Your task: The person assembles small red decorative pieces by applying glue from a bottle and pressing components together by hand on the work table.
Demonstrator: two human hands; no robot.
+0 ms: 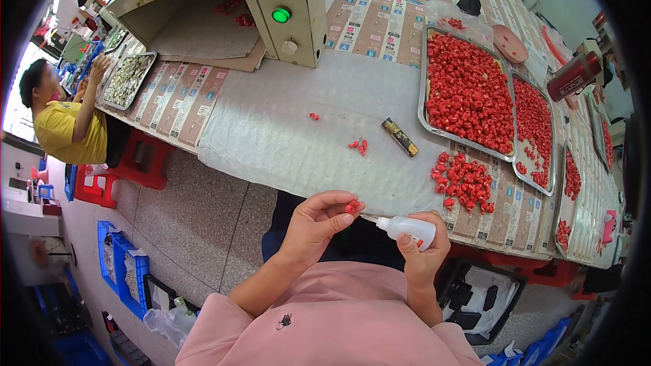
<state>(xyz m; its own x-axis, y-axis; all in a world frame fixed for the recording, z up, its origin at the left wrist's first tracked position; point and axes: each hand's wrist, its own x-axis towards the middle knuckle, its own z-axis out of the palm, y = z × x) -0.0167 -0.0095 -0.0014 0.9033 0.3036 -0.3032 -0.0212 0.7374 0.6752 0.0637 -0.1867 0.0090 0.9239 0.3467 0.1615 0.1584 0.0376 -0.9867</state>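
Note:
Between thumb and fingers, my left hand (315, 224) pinches a small red plastic piece (351, 208) at the table's front edge. My right hand (428, 244) is wrapped round a white squeeze bottle (409, 230), its nozzle pointing left toward that red piece but apart from it. On the white sheet (285, 102) in front lie a few similar red pieces (359, 146) and one lone red piece (314, 116). A black and gold tube-shaped object (400, 137) rests to their right. A loose heap of red pieces (464, 181) sits beyond my right hand.
A large metal tray (423, 88) full of red pieces stands at right, with a second tray (550, 183) beside it. A beige machine (298, 7) with red and green buttons stands at the back. At left, a person in yellow (68, 129) sits by a tray (150, 61) of pale pieces.

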